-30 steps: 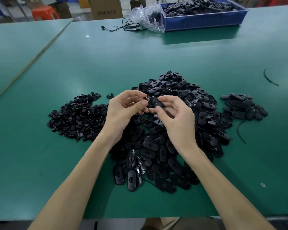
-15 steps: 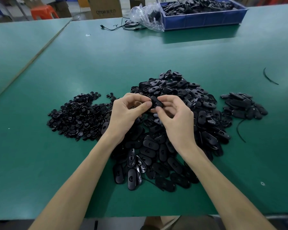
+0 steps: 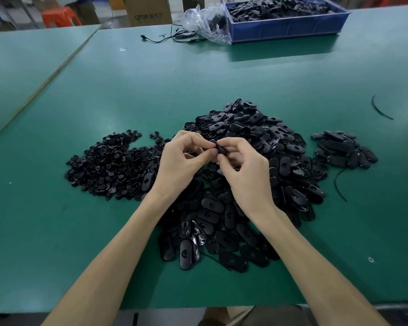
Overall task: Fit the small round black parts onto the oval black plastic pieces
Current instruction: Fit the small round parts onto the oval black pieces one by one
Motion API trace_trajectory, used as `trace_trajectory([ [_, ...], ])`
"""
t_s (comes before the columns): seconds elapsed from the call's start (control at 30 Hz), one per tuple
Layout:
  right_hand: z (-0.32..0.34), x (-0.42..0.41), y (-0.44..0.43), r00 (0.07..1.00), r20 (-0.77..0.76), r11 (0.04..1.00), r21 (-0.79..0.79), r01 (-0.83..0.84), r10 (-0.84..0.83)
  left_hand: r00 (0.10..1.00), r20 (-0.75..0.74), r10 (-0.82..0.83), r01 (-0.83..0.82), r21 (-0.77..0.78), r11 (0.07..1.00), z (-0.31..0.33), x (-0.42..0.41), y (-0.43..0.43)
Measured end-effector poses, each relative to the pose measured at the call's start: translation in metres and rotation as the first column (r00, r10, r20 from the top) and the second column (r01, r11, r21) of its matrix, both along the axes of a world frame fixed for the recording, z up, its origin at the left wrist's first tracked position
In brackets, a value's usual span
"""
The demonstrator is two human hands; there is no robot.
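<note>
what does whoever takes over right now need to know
Left hand and right hand both pinch one oval piece above the oval pile; whether a round part is seated on it is hidden.
Round parts lie heaped left of the hands.
A small separate heap at right may be the finished ones.
Left: most of the oval pile.

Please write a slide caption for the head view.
Left hand and right hand pinch one oval piece over the pile.
</note>
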State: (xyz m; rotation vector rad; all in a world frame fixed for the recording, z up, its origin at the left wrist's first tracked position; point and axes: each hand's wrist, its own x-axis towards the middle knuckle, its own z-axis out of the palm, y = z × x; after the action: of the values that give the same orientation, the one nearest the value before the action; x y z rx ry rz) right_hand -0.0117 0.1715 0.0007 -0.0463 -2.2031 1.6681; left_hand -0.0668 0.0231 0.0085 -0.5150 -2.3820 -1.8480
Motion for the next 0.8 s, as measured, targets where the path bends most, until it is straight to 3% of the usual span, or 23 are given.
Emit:
trace_trajectory([
  [0.2, 0.0008, 0.0016, 0.0003, 0.999, -0.029, 0.998, 0.069, -0.013, 0.015, 1.0, 0.017, -0.004, 0.004, 0.002, 1.0, 0.0026, 0.001, -0.0006],
  [0.67, 0.0052, 0.0026, 0.0031, 0.999, -0.036, 0.999, 0.03, -0.031, 0.032, 0.993, 0.071, -0.09, 0.089, 0.012, 0.996, 0.0068, 0.0005, -0.0023],
  [0.8, 0.008, 0.0035, 0.0033, 0.999, -0.031, 0.999, -0.01, -0.036, 0.036, 0.987, 0.117, -0.111, 0.1, 0.093, 0.991, 0.0073, 0.0011, -0.0006],
])
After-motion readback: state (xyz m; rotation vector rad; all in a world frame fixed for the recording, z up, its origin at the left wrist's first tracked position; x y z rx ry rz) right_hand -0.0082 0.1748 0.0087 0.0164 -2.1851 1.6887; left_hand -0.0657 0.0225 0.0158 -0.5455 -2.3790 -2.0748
